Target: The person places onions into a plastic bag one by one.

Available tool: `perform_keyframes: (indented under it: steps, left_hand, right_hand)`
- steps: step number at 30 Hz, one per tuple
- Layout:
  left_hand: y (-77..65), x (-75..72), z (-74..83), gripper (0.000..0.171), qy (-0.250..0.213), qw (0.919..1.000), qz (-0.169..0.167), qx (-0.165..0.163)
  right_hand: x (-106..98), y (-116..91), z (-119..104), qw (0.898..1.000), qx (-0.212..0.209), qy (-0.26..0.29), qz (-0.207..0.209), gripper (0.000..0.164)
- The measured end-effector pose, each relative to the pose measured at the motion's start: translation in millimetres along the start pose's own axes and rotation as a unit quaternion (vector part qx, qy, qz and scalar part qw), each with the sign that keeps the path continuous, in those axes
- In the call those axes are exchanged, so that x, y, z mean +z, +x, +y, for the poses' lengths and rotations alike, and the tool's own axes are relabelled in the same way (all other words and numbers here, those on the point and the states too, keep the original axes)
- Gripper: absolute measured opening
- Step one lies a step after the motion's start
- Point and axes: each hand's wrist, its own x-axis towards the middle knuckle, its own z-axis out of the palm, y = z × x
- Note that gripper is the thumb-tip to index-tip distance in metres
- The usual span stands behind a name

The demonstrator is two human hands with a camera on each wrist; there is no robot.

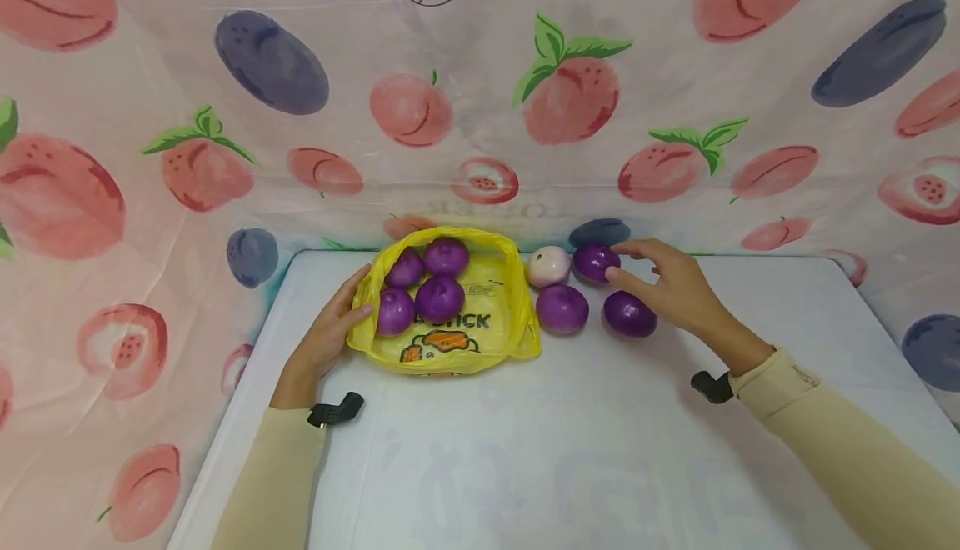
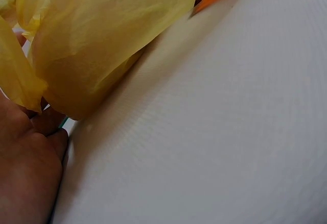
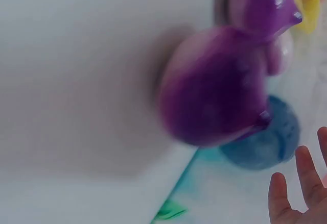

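A yellow plastic bag [image 1: 487, 350] lies with its mouth spread wide, several purple onions [image 1: 440, 298] showing inside at its left. My left hand [image 1: 330, 329] holds the bag's left rim, thumb over the edge; the left wrist view shows its fingers against the yellow plastic [image 2: 102, 45]. At the back right, my right hand [image 1: 671, 287] reaches to a dark purple onion [image 1: 596, 262], thumb and fingertips at its right side. In the right wrist view its fingers [image 3: 307, 175] are spread and fairly straight. Beneath that hand sits another dark onion [image 1: 629, 314].
A pale whitish onion [image 1: 549, 267] and a purple onion [image 1: 562, 309] stand close to the bag's right side. The white table [image 1: 525, 458] ends at a fruit-printed cloth [image 1: 480, 50] hanging behind it.
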Motion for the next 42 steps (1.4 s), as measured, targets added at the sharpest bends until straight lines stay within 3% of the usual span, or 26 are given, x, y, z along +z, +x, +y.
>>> perform_keyframes:
  steps: [7, 26, 42]
  left_hand:
    - [-0.8, -0.5, 0.3, 0.066, -0.004, 1.0000, 0.000, 0.002]
    - [0.7, -1.3, -1.6, 0.067, 0.002, 1.0000, -0.001, 0.001]
    - [0.0, 1.2, 0.1, 0.067, -0.010, 0.9999, -0.003, 0.002]
  right_hand:
    - [-2, -8, 22, 1.000, 0.017, -0.008, 0.004, 0.053]
    - [5, -24, 53, 0.996, 0.067, 0.003, -0.064, 0.067]
    - [10, -28, 59, 0.991, 0.095, 0.002, -0.098, 0.071]
